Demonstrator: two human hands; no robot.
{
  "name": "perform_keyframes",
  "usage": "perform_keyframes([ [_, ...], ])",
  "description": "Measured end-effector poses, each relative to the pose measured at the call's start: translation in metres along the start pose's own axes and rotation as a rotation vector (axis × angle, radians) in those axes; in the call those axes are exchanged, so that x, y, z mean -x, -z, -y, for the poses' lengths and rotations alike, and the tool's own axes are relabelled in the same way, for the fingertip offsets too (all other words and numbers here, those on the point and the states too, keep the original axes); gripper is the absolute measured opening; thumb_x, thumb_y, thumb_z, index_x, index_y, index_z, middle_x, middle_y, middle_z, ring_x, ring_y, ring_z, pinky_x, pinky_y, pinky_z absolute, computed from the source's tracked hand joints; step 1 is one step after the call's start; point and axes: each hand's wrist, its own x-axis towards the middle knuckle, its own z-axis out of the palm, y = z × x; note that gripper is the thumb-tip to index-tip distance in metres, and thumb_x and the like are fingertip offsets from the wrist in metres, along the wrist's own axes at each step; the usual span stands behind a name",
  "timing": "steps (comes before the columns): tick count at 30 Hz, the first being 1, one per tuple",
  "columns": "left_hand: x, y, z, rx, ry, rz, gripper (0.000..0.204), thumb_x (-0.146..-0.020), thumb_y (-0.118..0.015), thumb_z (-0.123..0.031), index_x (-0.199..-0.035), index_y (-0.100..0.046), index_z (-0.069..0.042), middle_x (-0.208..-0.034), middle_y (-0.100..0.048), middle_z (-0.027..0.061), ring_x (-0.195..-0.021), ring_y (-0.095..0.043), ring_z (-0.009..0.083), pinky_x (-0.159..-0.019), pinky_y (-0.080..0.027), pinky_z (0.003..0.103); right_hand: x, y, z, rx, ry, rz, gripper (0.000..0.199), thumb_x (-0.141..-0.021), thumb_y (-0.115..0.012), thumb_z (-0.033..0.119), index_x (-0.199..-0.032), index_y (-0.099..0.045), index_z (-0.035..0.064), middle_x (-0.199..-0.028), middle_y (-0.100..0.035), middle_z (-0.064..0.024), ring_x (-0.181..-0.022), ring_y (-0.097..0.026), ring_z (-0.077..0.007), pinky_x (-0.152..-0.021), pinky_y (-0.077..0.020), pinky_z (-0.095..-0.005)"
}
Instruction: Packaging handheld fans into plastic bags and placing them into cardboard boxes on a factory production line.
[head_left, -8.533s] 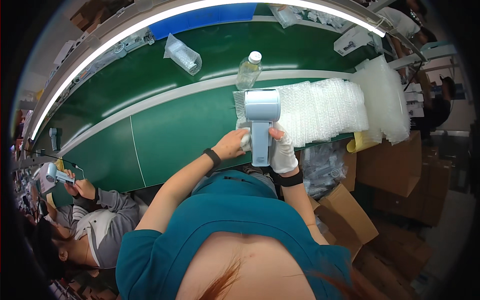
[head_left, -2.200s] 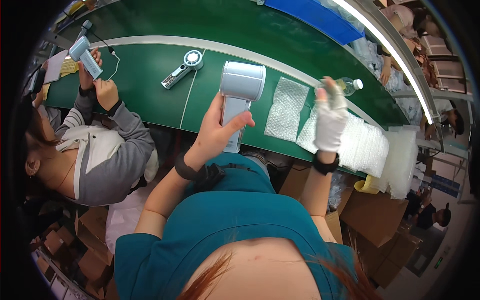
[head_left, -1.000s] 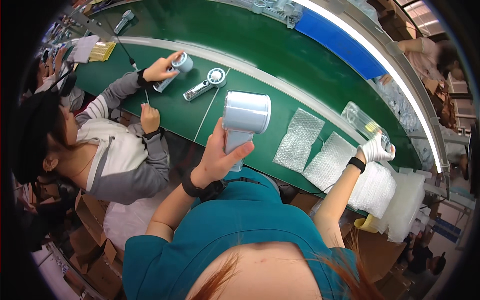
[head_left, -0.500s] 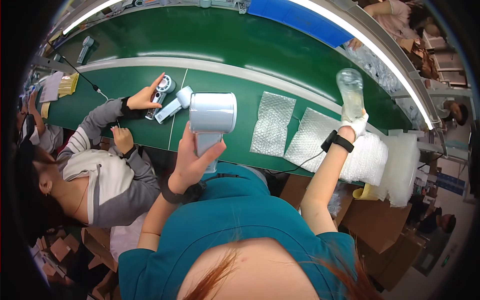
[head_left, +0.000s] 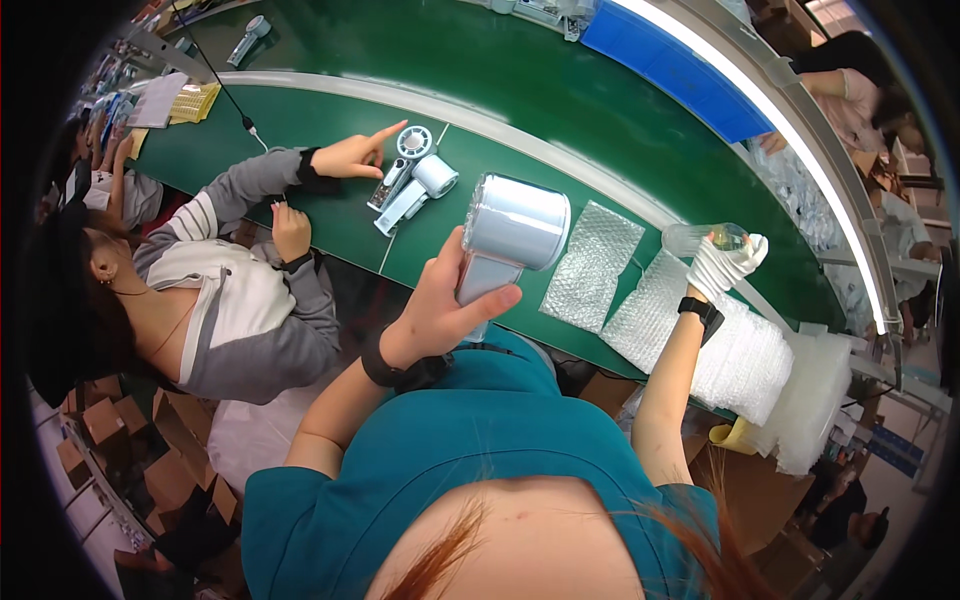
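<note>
My left hand point(head_left: 432, 312) is wrapped round the handle of a pale blue-grey handheld fan point(head_left: 518, 226), its wide round head turned upward. Farther right, my right hand point(head_left: 722, 268) wears a white glove and grips a clear plastic bottle point(head_left: 684, 240) lying on its side above the bench's raised edge; part of the bottle is hidden by the fingers. Between my hands a flat bubble-wrap pouch point(head_left: 597, 262) lies on the green bench. Below my right hand sits a stack of bubble-wrap pouches point(head_left: 745, 358). Black bands circle both my wrists.
A co-worker's hand point(head_left: 352, 155) reaches toward two handheld fans point(head_left: 433, 178) lying left of my fan. Another small fan point(head_left: 250, 40) rests on the green belt point(head_left: 430, 50) beyond the bench. A blue bin point(head_left: 665, 65) stands at the far right; white foam sheets point(head_left: 815, 400) hang at the bench's right end.
My right hand has lowered slightly and tipped the bottle from upright onto its side, pointing left. The view has shifted; my left hand still holds the fan.
</note>
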Motion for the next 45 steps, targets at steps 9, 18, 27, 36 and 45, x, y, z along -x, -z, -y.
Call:
perform_keyframes([
  [9,0.010,0.008,-0.010,0.045,0.003,0.039,0.050,-0.081,-0.065,-0.022,-0.117,-0.040,0.004,-0.092,-0.059,0.0113,-0.075,-0.059,0.0147,-0.067,-0.046,0.026,-0.013,0.070,0.037,-0.091,0.243,-0.047,0.073,-0.057,-0.079,0.007,-0.117,-0.037,0.0058,-0.126,-0.043,-0.0196,-0.110,-0.049,-0.0339,-0.095,-0.0415,-0.0407],
  [18,0.017,-0.003,-0.036,0.260,0.236,0.361,0.051,-0.084,-0.059,-0.015,-0.123,-0.033,0.004,-0.084,-0.058,0.0095,-0.059,-0.059,0.0112,-0.052,-0.048,0.023,-0.021,0.179,0.212,-1.041,0.838,0.471,0.056,-0.067,-0.074,0.028,-0.114,-0.044,0.0171,-0.113,-0.055,-0.0152,-0.093,-0.054,-0.0375,-0.067,-0.0478,-0.0447],
  [27,0.023,-0.007,-0.032,0.135,0.114,0.493,0.054,-0.081,-0.064,-0.020,-0.119,-0.035,0.005,-0.081,-0.060,0.0118,-0.059,-0.060,0.0131,-0.052,-0.046,0.024,0.005,0.185,0.194,-1.031,0.833,0.093,0.033,-0.075,-0.069,0.027,-0.092,-0.047,0.0094,-0.107,-0.052,-0.0109,-0.086,-0.053,-0.0307,-0.051,-0.0475,-0.0373],
  [36,0.027,-0.015,-0.040,0.073,0.160,0.572,0.052,-0.079,-0.066,-0.017,-0.115,-0.036,0.006,-0.077,-0.060,0.0135,-0.065,-0.060,0.0177,-0.057,-0.045,0.027,0.003,0.199,0.186,-0.908,0.895,0.216,0.037,-0.080,-0.062,0.018,-0.111,-0.042,0.0151,-0.106,-0.058,-0.0090,-0.087,-0.053,-0.0323,-0.050,-0.0471,-0.0366],
  [45,0.031,-0.018,-0.029,0.052,0.041,0.629,0.054,-0.079,-0.067,-0.016,-0.117,-0.036,0.006,-0.079,-0.060,0.0133,-0.066,-0.060,0.0187,-0.057,-0.044,0.027,0.016,0.216,0.185,-1.165,0.446,0.297,0.052,-0.065,-0.078,0.018,-0.105,-0.045,0.0164,-0.103,-0.061,-0.0086,-0.085,-0.060,-0.0297,-0.069,-0.0485,-0.0379],
])
